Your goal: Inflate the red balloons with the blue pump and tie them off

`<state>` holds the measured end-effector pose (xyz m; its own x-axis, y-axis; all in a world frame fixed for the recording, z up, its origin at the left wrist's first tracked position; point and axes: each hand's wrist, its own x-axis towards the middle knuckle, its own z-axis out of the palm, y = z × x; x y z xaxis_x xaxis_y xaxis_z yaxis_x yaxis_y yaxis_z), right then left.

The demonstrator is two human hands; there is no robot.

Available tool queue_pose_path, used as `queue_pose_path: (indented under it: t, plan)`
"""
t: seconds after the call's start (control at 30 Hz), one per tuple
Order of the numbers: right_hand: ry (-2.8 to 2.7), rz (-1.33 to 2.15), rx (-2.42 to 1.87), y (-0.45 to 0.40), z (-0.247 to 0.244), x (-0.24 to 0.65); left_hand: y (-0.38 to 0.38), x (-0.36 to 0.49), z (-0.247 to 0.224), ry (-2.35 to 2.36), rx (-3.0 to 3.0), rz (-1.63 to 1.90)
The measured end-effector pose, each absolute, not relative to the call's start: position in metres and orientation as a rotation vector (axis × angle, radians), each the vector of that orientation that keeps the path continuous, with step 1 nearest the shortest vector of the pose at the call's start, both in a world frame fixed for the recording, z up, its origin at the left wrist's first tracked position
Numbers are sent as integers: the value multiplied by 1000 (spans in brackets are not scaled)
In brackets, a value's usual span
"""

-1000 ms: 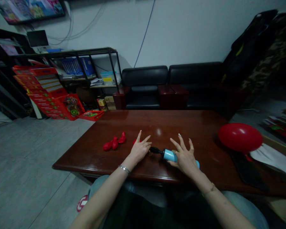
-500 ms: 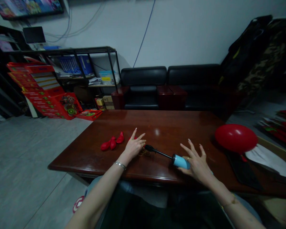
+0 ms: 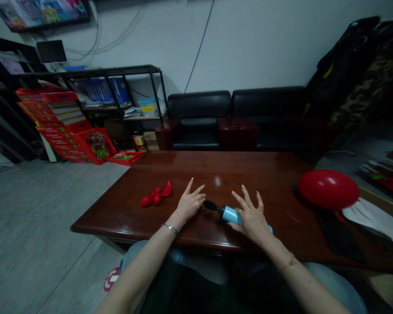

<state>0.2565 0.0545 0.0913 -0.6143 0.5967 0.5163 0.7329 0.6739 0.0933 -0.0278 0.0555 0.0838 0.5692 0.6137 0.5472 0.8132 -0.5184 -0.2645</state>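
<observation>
A balloon pump (image 3: 231,215), with a light blue barrel and a black end, lies aslant above the front part of the table. My right hand (image 3: 253,220) is closed round the barrel with thumb and lower fingers, while its other fingers stretch out. At the pump's black tip (image 3: 211,205), my left hand (image 3: 190,206) pinches with some fingers raised. Whatever else it grips there is hidden behind the hand. Several small red balloons (image 3: 157,197), limp or barely filled, rest left of my left hand. Farther right sits a large inflated red balloon (image 3: 328,189).
The brown wooden table (image 3: 183,165) spans the front. A dark flat object (image 3: 339,237) and a white sheet (image 3: 378,220) lie at its right end. Beyond are black sofas (image 3: 199,104), a shelf rack (image 3: 118,69) and stacked red boxes (image 3: 59,131).
My right hand has slid the blue barrel leftward towards my left hand, so the black rod seen before is now mostly covered. The view has shifted slightly.
</observation>
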Motion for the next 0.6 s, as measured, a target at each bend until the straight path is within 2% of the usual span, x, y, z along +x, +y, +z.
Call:
queue_pose_path:
  t: [0.37, 0.6]
  plan:
    - [-2454, -373, -1064, 59, 75, 326, 55, -51, 78, -1206, -2288, -584]
    - [-2466, -294, -1032, 56, 81, 291, 53, -19, 78, -1094, -2394, -588]
